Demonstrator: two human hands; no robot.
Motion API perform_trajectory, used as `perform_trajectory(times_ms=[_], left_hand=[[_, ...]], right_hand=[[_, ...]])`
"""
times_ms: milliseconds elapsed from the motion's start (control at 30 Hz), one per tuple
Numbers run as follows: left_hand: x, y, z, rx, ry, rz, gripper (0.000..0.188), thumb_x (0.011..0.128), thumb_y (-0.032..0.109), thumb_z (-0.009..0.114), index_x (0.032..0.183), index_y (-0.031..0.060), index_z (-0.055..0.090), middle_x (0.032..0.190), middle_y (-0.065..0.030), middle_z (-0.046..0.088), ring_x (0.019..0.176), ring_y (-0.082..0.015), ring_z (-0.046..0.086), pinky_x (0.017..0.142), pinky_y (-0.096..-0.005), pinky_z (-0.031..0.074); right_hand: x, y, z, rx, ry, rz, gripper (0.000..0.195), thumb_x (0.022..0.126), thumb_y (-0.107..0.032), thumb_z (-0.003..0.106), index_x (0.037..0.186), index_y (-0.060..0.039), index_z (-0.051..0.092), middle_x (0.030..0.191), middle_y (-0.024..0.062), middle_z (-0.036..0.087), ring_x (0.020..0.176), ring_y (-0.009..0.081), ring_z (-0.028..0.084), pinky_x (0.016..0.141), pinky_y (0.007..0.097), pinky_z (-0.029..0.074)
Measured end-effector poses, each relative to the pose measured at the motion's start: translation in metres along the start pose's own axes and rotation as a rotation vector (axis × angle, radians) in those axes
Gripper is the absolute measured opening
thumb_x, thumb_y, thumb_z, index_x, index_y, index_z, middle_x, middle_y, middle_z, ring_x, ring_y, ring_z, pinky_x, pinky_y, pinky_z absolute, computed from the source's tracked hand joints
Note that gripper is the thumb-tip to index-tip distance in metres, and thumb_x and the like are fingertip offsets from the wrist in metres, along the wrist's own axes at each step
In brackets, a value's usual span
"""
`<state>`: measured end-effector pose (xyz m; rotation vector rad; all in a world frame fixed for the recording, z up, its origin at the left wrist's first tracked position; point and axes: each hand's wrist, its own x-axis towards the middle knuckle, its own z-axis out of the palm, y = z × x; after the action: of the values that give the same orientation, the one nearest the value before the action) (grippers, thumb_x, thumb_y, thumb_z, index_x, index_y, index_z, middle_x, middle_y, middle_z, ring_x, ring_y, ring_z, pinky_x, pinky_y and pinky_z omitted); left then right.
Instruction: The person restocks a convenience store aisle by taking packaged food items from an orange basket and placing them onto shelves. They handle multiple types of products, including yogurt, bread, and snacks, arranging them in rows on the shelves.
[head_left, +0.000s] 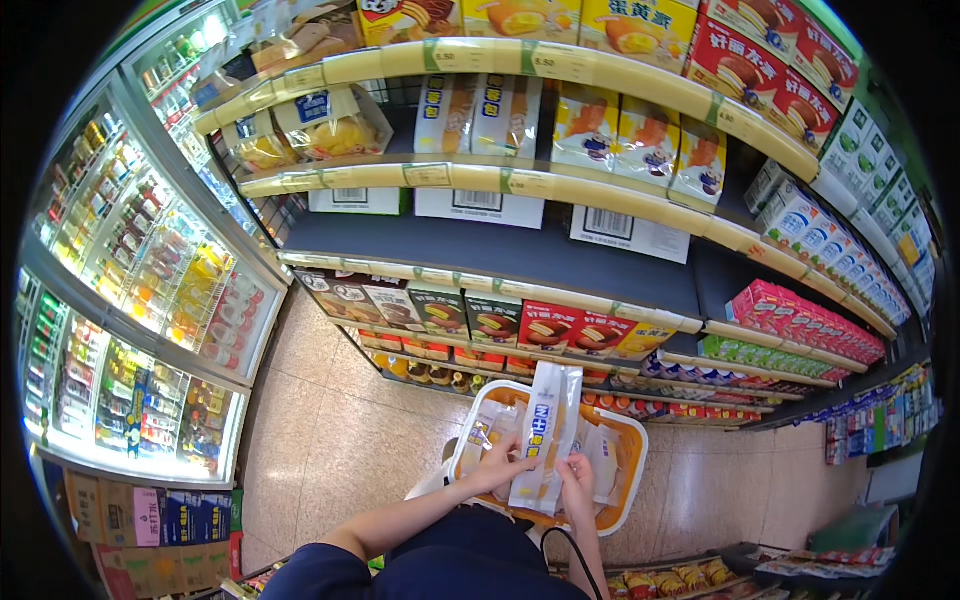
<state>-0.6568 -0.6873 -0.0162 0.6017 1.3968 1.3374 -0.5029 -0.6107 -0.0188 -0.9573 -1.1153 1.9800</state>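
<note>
A long white and clear plastic package of bread (555, 420) is held up in front of me, with blue and yellow printing on its face. My left hand (499, 466) grips its left edge, while the fingers of my right hand (576, 480) pinch the lower right edge. Beneath the package is an orange shopping basket (634, 491) with a white rim. Inside the basket, one wrapped package (480, 439) lies at the left and another wrapped package (604, 454) at the right. My forearms and the held package hide part of the basket.
Ahead stands a store shelf (480, 247) with bagged bread (330, 127), snack boxes (551, 330) and drink cartons (802, 322). Lit glass-door drink coolers (150, 262) line the left, above stacked cardboard cartons (112, 517). Tiled floor (322, 420) lies between. Packaged goods (667, 581) sit behind me.
</note>
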Motion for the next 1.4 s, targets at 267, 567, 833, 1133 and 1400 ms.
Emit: perform_trajectory(times_ms=[267,567,833,1133,1400], left_hand=[[0.020,0.046,-0.028,0.254,-0.069,0.251,0.026,0.083,0.018,0.068,0.100,0.0030,0.056,0.085,-0.0021,0.059,0.071,-0.0079,0.051,0.064,-0.0218,0.043],[0.024,-0.063,-0.044,0.658,-0.460,-0.310,0.039,0.088,0.027,0.057,0.114,-0.0019,0.054,0.098,-0.0146,0.064,0.087,-0.0244,0.062,0.076,-0.0333,0.050],[0.089,0.120,-0.008,0.537,-0.214,0.529,0.027,0.086,0.011,0.053,0.111,0.0005,0.055,0.099,-0.0173,0.062,0.085,-0.0292,0.063,0.072,-0.0359,0.050],[0.184,0.342,0.119,0.749,0.433,1.189,0.047,0.073,0.011,0.058,0.116,-0.0064,0.050,0.113,-0.0219,0.055,0.107,-0.0352,0.048,0.097,-0.0426,0.033],[0.200,0.348,0.139,0.551,0.457,1.177,0.046,0.068,0.011,0.061,0.113,0.0021,0.053,0.108,-0.0184,0.056,0.106,-0.0349,0.048,0.094,-0.0441,0.034]], right_hand=[[0.028,-0.045,0.052,-0.154,-0.027,-0.157,0.015,0.088,-0.004,0.058,0.098,-0.0039,0.046,0.096,0.0045,0.056,0.085,0.0089,0.054,0.076,0.0227,0.044],[0.019,0.069,-0.039,-0.744,-0.085,0.114,0.022,0.086,-0.009,0.059,0.104,-0.0007,0.050,0.092,0.0058,0.058,0.084,0.0157,0.059,0.076,0.0290,0.047],[0.130,-0.184,0.030,-0.699,0.225,-0.615,0.017,0.092,-0.009,0.052,0.105,-0.0016,0.059,0.099,0.0063,0.061,0.092,0.0141,0.058,0.082,0.0261,0.046],[0.243,-0.375,0.061,-1.147,0.626,-1.030,0.031,0.086,-0.028,0.056,0.102,-0.0024,0.064,0.096,0.0175,0.065,0.089,0.0353,0.060,0.091,0.0399,0.039],[0.276,-0.389,0.042,-1.021,0.566,-1.012,0.018,0.085,-0.018,0.059,0.091,-0.0027,0.066,0.081,0.0156,0.067,0.078,0.0286,0.065,0.075,0.0370,0.048]])
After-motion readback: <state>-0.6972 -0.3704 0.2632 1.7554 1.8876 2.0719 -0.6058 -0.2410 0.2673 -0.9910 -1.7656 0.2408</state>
